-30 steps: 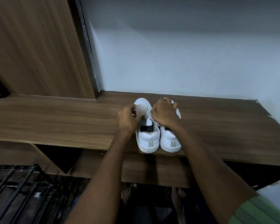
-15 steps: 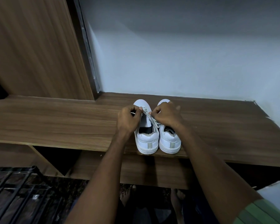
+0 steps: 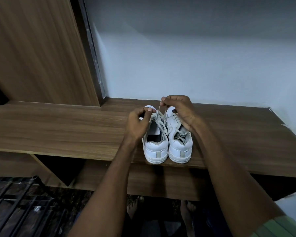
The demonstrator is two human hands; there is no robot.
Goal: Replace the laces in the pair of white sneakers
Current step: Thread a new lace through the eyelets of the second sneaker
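Observation:
Two white sneakers stand side by side, heels toward me, at the front edge of a wooden shelf. The left sneaker has its lace pulled up out of the eyelets. My right hand pinches that lace above the toe area and holds it taut. My left hand rests against the left sneaker's outer side, fingers curled at the lace near the upper eyelets. The right sneaker keeps its lace threaded, partly hidden under my right wrist.
A wooden cabinet panel rises at the left and a pale wall stands behind the shelf. A black metal grate lies lower left on the floor. My bare feet show below the shelf.
My right hand has risen and moved back, drawing the lace of the left sneaker upward. My left hand shifted slightly along the shoe's side. The sneakers stay in place.

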